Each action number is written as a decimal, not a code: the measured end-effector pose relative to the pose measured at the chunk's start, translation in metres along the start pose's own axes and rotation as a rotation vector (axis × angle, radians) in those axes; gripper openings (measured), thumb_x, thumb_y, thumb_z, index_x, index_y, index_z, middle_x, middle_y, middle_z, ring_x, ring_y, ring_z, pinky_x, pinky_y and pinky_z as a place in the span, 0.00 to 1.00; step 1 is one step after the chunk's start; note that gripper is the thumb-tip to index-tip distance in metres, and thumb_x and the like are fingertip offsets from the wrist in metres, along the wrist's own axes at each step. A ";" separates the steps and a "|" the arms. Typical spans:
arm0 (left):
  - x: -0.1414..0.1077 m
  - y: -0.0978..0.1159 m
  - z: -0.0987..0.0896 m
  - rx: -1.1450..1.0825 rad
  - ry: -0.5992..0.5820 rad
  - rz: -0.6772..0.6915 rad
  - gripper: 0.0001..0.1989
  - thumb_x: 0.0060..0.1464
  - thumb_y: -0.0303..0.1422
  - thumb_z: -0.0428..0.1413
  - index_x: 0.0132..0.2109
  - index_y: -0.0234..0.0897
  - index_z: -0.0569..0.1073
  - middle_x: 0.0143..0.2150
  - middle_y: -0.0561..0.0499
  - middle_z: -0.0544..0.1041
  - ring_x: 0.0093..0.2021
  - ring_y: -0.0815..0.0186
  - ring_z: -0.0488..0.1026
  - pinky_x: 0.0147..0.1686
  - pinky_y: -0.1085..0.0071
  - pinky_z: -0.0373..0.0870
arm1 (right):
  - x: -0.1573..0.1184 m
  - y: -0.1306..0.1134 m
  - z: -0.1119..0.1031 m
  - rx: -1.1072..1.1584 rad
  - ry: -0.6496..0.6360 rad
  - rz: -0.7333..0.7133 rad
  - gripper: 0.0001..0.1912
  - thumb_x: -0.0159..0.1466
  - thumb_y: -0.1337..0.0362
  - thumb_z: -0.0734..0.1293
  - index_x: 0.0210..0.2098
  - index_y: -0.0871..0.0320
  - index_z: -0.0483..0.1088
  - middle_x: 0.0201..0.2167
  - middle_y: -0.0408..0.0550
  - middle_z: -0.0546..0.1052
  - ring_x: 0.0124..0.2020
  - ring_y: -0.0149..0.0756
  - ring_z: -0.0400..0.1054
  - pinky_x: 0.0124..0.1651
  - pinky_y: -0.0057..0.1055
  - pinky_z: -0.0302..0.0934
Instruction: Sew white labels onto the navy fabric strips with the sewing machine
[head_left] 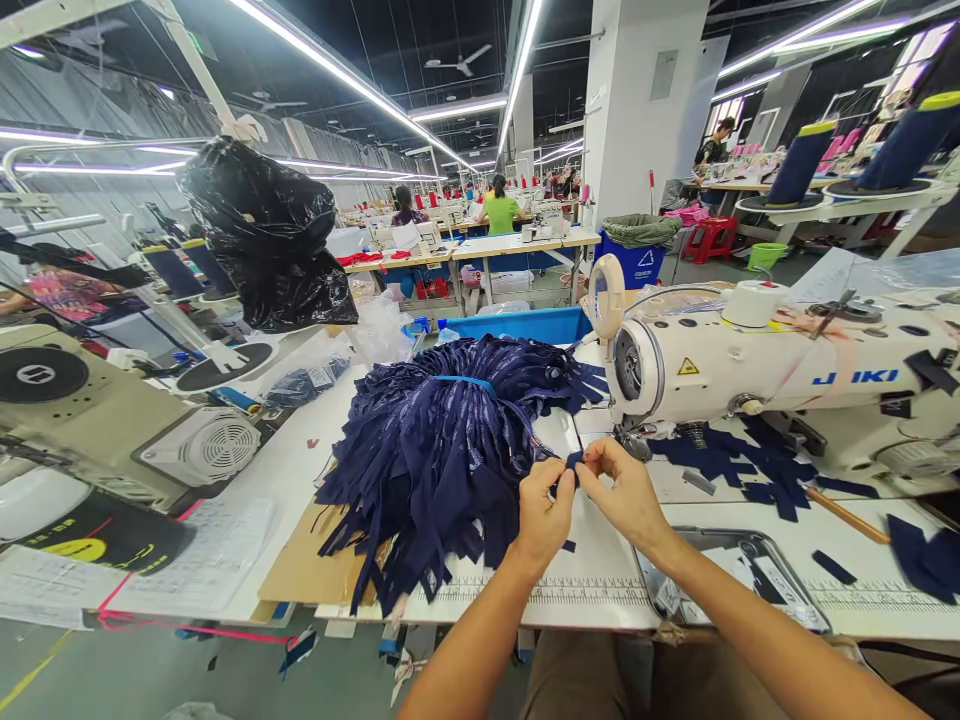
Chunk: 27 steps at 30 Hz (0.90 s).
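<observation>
Between the fingertips of my left hand [546,502] and my right hand [616,485] is a small piece of navy fabric [574,461]. Both hands pinch it, close together, in front of the sewing machine's [750,350] needle end. Left of my hands lies a large bundle of navy fabric strips [442,450], bound around the middle with a blue tie [463,381]. The strips fan out over the table and a piece of cardboard [307,550]. Several small navy fabric pieces [780,485] are scattered under the machine arm to the right.
A metal tray [806,612] with labels sits below my right forearm. A wooden stick [847,514] lies to its right. A ruler tape [600,592] runs along the table's front. At left hangs a black plastic bag [262,235], above another machine [112,410]. Other people sit farther back.
</observation>
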<state>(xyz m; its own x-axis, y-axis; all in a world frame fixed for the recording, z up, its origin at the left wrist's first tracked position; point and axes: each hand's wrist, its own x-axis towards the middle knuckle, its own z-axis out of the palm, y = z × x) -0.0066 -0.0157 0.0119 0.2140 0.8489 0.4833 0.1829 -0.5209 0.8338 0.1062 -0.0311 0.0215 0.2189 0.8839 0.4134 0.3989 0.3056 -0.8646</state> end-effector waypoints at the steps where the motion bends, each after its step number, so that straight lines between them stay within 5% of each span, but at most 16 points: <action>1: 0.000 0.000 0.000 0.018 0.001 0.018 0.16 0.55 0.35 0.44 0.21 0.36 0.61 0.21 0.53 0.61 0.26 0.68 0.59 0.30 0.71 0.58 | 0.000 0.000 0.000 -0.008 0.006 -0.002 0.03 0.52 0.66 0.60 0.25 0.55 0.57 0.19 0.39 0.64 0.23 0.30 0.59 0.28 0.28 0.56; 6: -0.001 0.002 -0.001 -0.071 -0.017 -0.063 0.16 0.55 0.37 0.45 0.23 0.36 0.64 0.22 0.52 0.65 0.26 0.68 0.62 0.29 0.72 0.60 | -0.003 0.000 -0.005 -0.038 -0.045 -0.053 0.03 0.57 0.66 0.56 0.29 0.55 0.60 0.22 0.41 0.67 0.23 0.31 0.63 0.27 0.28 0.58; 10: -0.002 0.000 0.001 -0.234 -0.045 -0.170 0.16 0.55 0.40 0.45 0.25 0.35 0.65 0.20 0.54 0.64 0.22 0.71 0.61 0.24 0.75 0.58 | -0.005 0.000 -0.012 -0.260 -0.068 -0.320 0.07 0.61 0.64 0.57 0.36 0.56 0.65 0.29 0.47 0.70 0.24 0.31 0.61 0.31 0.32 0.57; 13: -0.002 -0.005 0.003 -0.206 -0.055 -0.157 0.18 0.55 0.41 0.45 0.23 0.36 0.61 0.19 0.56 0.61 0.20 0.73 0.58 0.23 0.75 0.56 | -0.004 -0.002 -0.016 -0.338 -0.053 -0.431 0.09 0.62 0.64 0.57 0.29 0.57 0.66 0.28 0.48 0.69 0.26 0.33 0.60 0.33 0.33 0.55; 15: -0.002 -0.008 0.003 -0.173 -0.061 -0.160 0.18 0.55 0.42 0.45 0.22 0.36 0.58 0.18 0.57 0.58 0.20 0.73 0.55 0.22 0.76 0.53 | -0.003 -0.005 -0.017 -0.227 -0.117 -0.360 0.11 0.62 0.63 0.57 0.25 0.56 0.64 0.24 0.45 0.66 0.26 0.32 0.59 0.31 0.32 0.53; 18: 0.000 -0.009 0.002 -0.185 -0.076 -0.203 0.19 0.54 0.43 0.46 0.22 0.36 0.57 0.18 0.58 0.53 0.20 0.74 0.50 0.21 0.76 0.50 | -0.001 -0.008 -0.019 0.139 -0.229 -0.047 0.12 0.61 0.58 0.58 0.24 0.56 0.60 0.18 0.39 0.59 0.20 0.29 0.53 0.24 0.29 0.49; 21: 0.002 -0.007 0.000 -0.239 -0.093 -0.241 0.19 0.52 0.45 0.47 0.22 0.36 0.58 0.19 0.58 0.51 0.21 0.74 0.48 0.22 0.76 0.48 | 0.002 -0.006 -0.021 0.439 -0.187 0.214 0.13 0.60 0.55 0.59 0.25 0.55 0.59 0.14 0.35 0.55 0.17 0.27 0.46 0.21 0.28 0.43; 27: 0.003 -0.002 0.000 -0.363 -0.158 -0.314 0.16 0.47 0.44 0.53 0.25 0.33 0.65 0.21 0.57 0.57 0.23 0.74 0.51 0.23 0.76 0.50 | 0.004 0.001 -0.022 0.442 -0.109 0.248 0.12 0.58 0.53 0.62 0.28 0.56 0.63 0.15 0.36 0.59 0.18 0.27 0.49 0.23 0.28 0.44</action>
<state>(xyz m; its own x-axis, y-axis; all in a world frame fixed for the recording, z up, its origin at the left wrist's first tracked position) -0.0060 -0.0126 0.0118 0.3504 0.9207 0.1718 -0.0781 -0.1541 0.9850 0.1273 -0.0351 0.0290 0.1556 0.9733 0.1688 -0.0731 0.1817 -0.9806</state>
